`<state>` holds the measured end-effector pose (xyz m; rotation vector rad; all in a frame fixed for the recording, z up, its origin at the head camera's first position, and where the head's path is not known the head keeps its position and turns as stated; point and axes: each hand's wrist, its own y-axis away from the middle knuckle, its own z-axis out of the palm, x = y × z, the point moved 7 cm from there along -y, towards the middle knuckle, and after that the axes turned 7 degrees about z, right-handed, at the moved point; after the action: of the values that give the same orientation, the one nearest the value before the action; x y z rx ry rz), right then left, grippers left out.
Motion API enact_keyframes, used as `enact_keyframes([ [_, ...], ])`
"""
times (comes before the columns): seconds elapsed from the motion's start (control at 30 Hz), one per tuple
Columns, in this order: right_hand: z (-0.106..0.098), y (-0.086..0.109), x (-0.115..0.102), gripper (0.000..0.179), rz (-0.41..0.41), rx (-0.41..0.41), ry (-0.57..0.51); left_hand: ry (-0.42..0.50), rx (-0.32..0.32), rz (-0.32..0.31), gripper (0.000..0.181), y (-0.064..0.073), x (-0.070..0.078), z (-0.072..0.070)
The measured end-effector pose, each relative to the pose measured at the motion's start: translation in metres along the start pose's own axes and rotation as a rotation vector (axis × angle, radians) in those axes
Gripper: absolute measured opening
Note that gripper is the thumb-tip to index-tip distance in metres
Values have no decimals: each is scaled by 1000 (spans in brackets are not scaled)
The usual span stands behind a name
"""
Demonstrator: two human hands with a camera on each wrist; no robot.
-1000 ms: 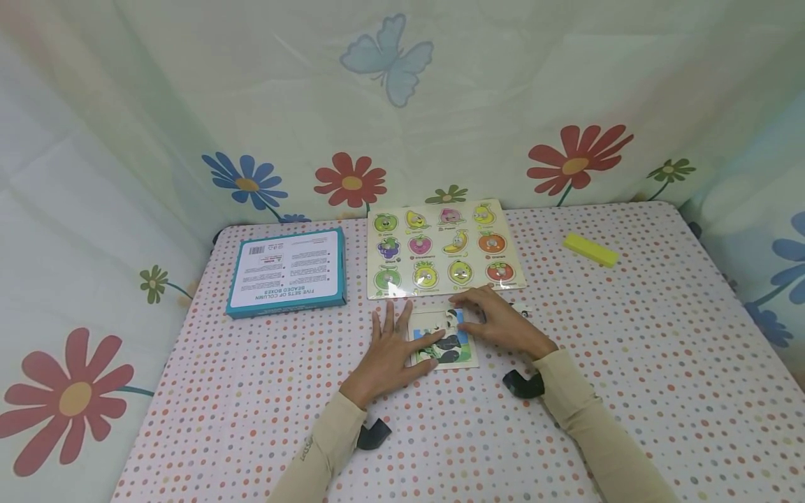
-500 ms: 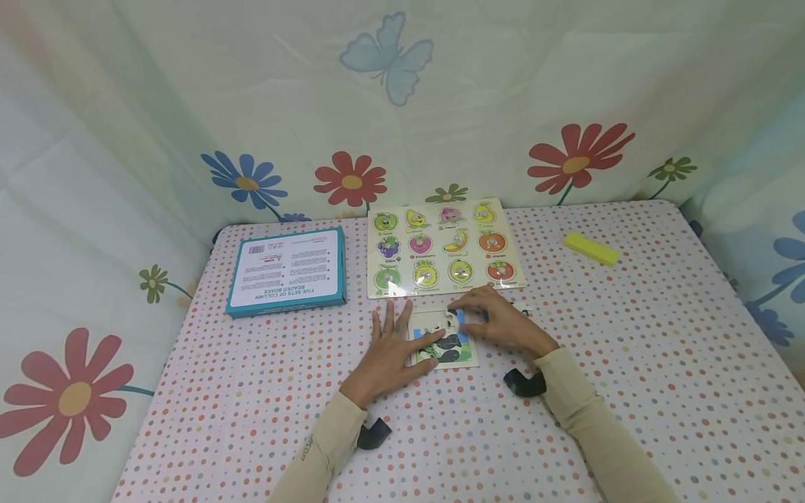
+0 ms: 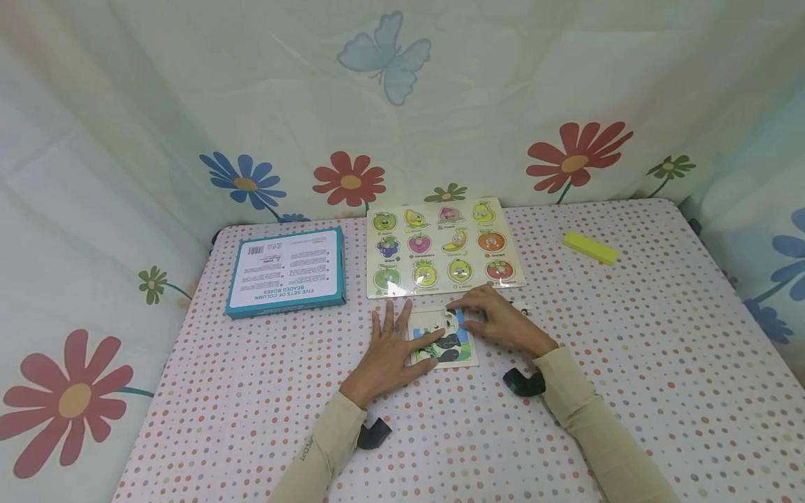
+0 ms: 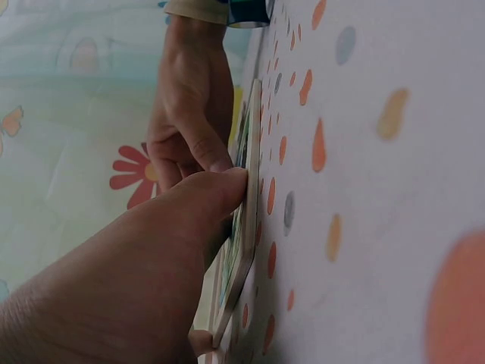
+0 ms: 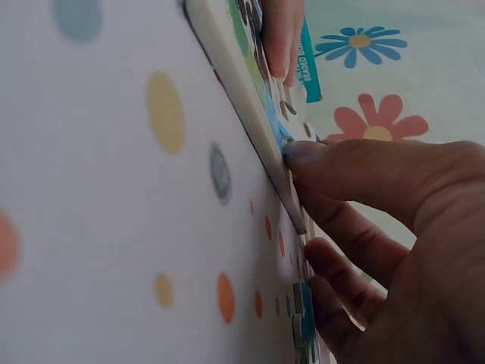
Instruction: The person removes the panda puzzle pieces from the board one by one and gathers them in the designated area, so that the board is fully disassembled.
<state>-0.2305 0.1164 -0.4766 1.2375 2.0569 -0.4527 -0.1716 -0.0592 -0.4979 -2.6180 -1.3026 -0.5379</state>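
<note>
A small panda jigsaw puzzle point(image 3: 449, 355) lies in its thin wooden tray point(image 3: 475, 360) on the table. My left hand point(image 3: 386, 360) rests on its left side with fingers spread, thumb and index finger reaching over the picture. At the upper right corner, my right hand point(image 3: 499, 323) pinches a puzzle piece point(image 3: 453, 318) between thumb and fingers, set against the neighbouring pieces. The upper left of the tray shows bare wood. In the right wrist view, the right thumb point(image 5: 326, 161) presses near the tray's edge. A loose piece point(image 5: 303, 315) lies under the curled fingers.
Behind the puzzle lies a fruit peg board point(image 3: 445, 248). A teal box point(image 3: 286, 272) is on the left, a yellow block point(image 3: 591, 249) on the right. Another loose piece point(image 3: 522, 307) shows beyond my right hand. A patterned curtain point(image 3: 277, 91) hangs behind the table.
The upper right piece has shifted slightly and now sits closer against its neighbours, with the panda's face more joined. My left hand has stayed put; the right fingers moved only a little.
</note>
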Motion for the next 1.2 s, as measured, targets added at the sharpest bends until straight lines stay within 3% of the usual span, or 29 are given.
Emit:
enact_keyframes([
  [0.2, 0, 1, 2, 37, 12, 19, -11, 2, 1, -2, 51, 1, 0, 1],
  [0.53, -4, 2, 5, 34, 107, 35, -67, 1, 10, 4, 51, 1, -1, 1],
  [0.67, -10, 3, 4, 35, 102, 29, -109, 0, 10, 8, 51, 0, -1, 2],
  [0.83, -25, 8, 6, 35, 107, 56, -121, 14, 15, 13, 51, 0, 0, 1],
  [1.2, -67, 35, 42, 37, 259, 137, -149, 23, 32, 28, 51, 0, -1, 0],
])
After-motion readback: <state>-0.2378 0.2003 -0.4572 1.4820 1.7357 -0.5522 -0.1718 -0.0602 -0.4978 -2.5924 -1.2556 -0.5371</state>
